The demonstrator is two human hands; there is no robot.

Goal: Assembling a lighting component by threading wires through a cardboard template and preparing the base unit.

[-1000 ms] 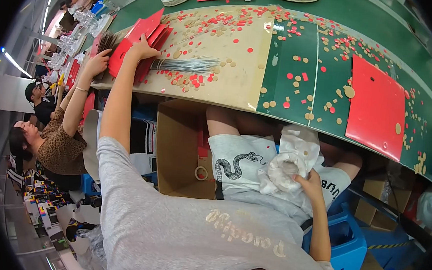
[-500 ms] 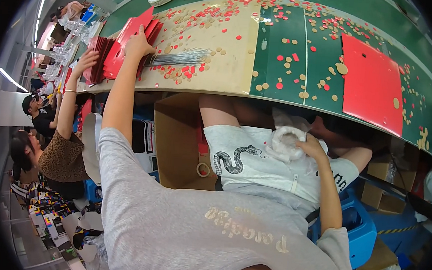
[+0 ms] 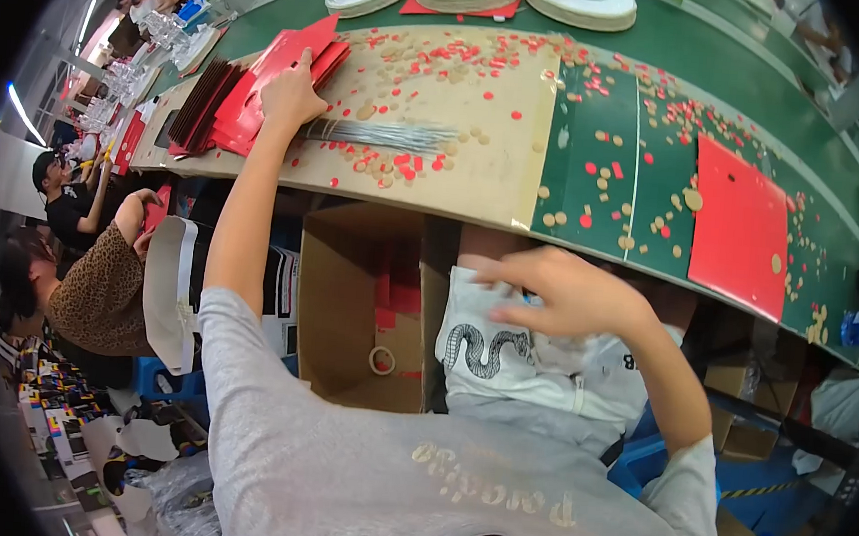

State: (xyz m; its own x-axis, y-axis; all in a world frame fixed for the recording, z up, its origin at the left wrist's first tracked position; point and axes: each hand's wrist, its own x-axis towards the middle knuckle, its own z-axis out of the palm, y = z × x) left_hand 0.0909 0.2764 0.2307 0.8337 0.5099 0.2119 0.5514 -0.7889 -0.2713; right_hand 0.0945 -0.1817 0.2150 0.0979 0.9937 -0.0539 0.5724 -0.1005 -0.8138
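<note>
**Left hand on the red stack**

Left hand is stretched far out across the table, fingers spread flat and pressing on a fanned stack of red card folders at the far left end of the brown board. Nothing pinched there, it's a flat palm on top. Right hand hovers low over the lap, above a white cloth with a dark snake print, fingers loosely apart and blurred; I can't tell whether it grips anything.

Those folders look thin and light, stiff enough to hold shape but smooth-faced, so the top ones would likely slide off the fan. Best taken by an edge or corner, thumb under, I'd judge. Just beside the left hand lies a bundle of thin silvery rods, and red and tan paper dots are scattered everywhere. Another single red folder lies well apart on the green right side.
</note>
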